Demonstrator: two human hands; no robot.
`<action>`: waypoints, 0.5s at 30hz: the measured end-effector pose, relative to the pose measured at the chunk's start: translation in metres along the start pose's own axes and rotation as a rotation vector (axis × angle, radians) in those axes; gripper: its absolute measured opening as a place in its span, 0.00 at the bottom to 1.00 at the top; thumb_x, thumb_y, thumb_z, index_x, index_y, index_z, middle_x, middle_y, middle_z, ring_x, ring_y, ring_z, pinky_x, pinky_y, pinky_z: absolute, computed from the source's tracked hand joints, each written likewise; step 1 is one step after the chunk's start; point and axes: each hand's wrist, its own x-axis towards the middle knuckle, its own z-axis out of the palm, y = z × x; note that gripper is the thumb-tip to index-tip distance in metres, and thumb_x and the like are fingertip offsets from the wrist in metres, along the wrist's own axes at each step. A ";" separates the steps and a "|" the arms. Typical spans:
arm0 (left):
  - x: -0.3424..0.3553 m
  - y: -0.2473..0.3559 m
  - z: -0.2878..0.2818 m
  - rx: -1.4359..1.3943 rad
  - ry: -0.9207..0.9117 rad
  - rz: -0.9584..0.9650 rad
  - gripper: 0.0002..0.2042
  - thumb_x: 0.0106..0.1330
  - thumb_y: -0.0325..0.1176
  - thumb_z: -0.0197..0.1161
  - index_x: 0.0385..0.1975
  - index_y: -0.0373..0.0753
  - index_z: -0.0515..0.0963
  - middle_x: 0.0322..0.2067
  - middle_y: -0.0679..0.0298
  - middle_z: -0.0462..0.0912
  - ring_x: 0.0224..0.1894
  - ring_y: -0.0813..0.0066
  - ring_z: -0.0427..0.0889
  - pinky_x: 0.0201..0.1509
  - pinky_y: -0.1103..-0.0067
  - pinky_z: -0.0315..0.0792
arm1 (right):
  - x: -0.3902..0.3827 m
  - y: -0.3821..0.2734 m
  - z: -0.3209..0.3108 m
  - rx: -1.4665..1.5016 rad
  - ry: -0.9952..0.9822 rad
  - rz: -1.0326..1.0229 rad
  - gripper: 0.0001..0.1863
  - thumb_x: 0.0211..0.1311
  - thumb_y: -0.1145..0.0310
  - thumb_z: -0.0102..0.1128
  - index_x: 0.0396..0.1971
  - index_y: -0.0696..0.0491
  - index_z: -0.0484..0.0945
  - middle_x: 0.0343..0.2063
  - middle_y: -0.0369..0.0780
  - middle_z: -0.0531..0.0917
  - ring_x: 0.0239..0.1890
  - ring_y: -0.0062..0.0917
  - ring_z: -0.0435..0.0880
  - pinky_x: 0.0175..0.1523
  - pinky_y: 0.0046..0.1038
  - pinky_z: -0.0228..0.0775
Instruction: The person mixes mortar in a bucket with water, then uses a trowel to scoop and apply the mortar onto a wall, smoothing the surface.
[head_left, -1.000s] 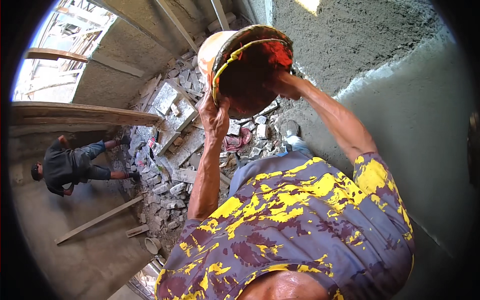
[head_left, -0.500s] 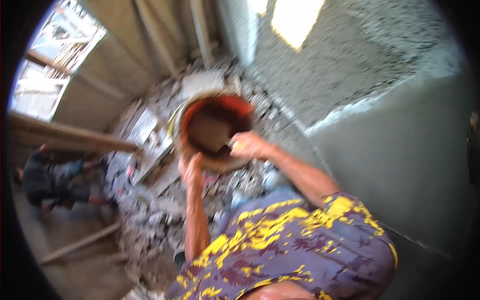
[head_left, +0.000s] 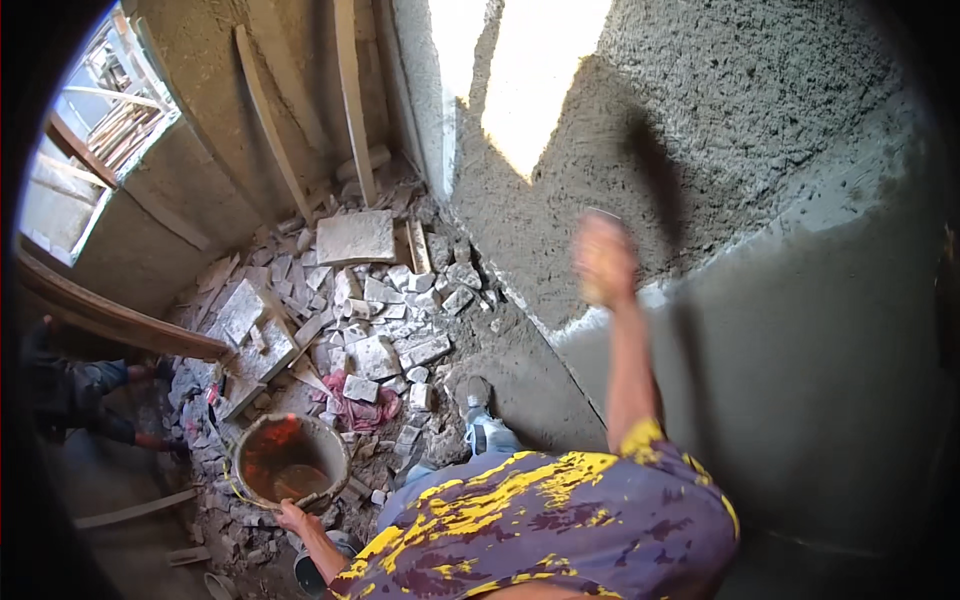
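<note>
My left hand [head_left: 295,518] is closed on the near rim of a worn bucket [head_left: 339,457], orange-stained inside with some dark material at the bottom, low at my left over the rubble. My right hand [head_left: 605,265] is raised in front of the rough grey plastered wall [head_left: 750,120], closed round a thin-edged tool that motion blur hides. Below the rough plaster is a smoother grey band [head_left: 780,340], with a sunlit patch higher up.
Broken masonry and slabs [head_left: 355,237] cover the ground ahead, with a pink cloth [head_left: 355,400] among them. Planks [head_left: 355,120] lean upright. A wooden beam [head_left: 130,310] crosses at left. Another person [head_left: 85,390] in dark clothes is beyond it, near an opening [head_left: 90,130].
The bucket has dropped down and left in my left hand. My right hand has come out of it and up to the wall. The view has shifted.
</note>
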 end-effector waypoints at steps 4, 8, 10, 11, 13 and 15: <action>-0.027 -0.015 -0.014 -0.313 -0.096 -0.201 0.19 0.46 0.30 0.56 0.39 0.27 0.71 0.35 0.49 0.76 0.33 0.56 0.76 0.35 0.61 0.73 | -0.203 -0.114 0.010 -0.217 0.182 -0.470 0.28 0.60 0.50 0.51 0.52 0.53 0.61 0.28 0.37 0.71 0.26 0.18 0.72 0.26 0.21 0.69; -0.010 -0.063 0.040 -0.474 -0.310 -0.315 0.19 0.47 0.29 0.55 0.41 0.28 0.71 0.37 0.50 0.76 0.34 0.56 0.77 0.36 0.61 0.74 | -0.267 -0.129 0.067 -0.433 0.592 -0.750 0.26 0.64 0.50 0.46 0.51 0.55 0.59 0.24 0.35 0.68 0.22 0.17 0.66 0.22 0.17 0.62; -0.003 -0.081 0.035 -0.518 -0.254 -0.371 0.19 0.48 0.28 0.55 0.42 0.29 0.71 0.37 0.50 0.76 0.35 0.56 0.77 0.37 0.60 0.74 | -0.267 -0.103 0.081 -0.636 0.712 -0.578 0.26 0.65 0.48 0.42 0.49 0.56 0.62 0.24 0.35 0.67 0.23 0.17 0.65 0.23 0.17 0.61; -0.012 -0.082 0.052 -0.521 -0.244 -0.419 0.19 0.49 0.28 0.55 0.42 0.29 0.71 0.37 0.50 0.76 0.35 0.56 0.77 0.37 0.60 0.74 | -0.264 -0.103 0.087 -0.676 0.553 -0.579 0.21 0.65 0.53 0.45 0.47 0.55 0.64 0.24 0.36 0.67 0.24 0.17 0.66 0.25 0.17 0.62; -0.047 -0.087 0.073 -0.506 -0.307 -0.515 0.19 0.49 0.27 0.55 0.44 0.29 0.70 0.39 0.51 0.75 0.35 0.57 0.77 0.39 0.60 0.74 | -0.281 -0.044 0.082 -0.621 0.472 -0.325 0.17 0.65 0.56 0.47 0.45 0.54 0.66 0.24 0.35 0.69 0.24 0.17 0.68 0.25 0.17 0.64; -0.008 -0.127 0.019 -0.356 -0.073 -0.555 0.21 0.45 0.26 0.58 0.43 0.30 0.70 0.40 0.51 0.74 0.36 0.56 0.77 0.42 0.58 0.73 | -0.293 0.053 0.080 -0.592 0.365 0.162 0.10 0.63 0.63 0.52 0.39 0.52 0.69 0.22 0.34 0.71 0.22 0.18 0.71 0.24 0.18 0.67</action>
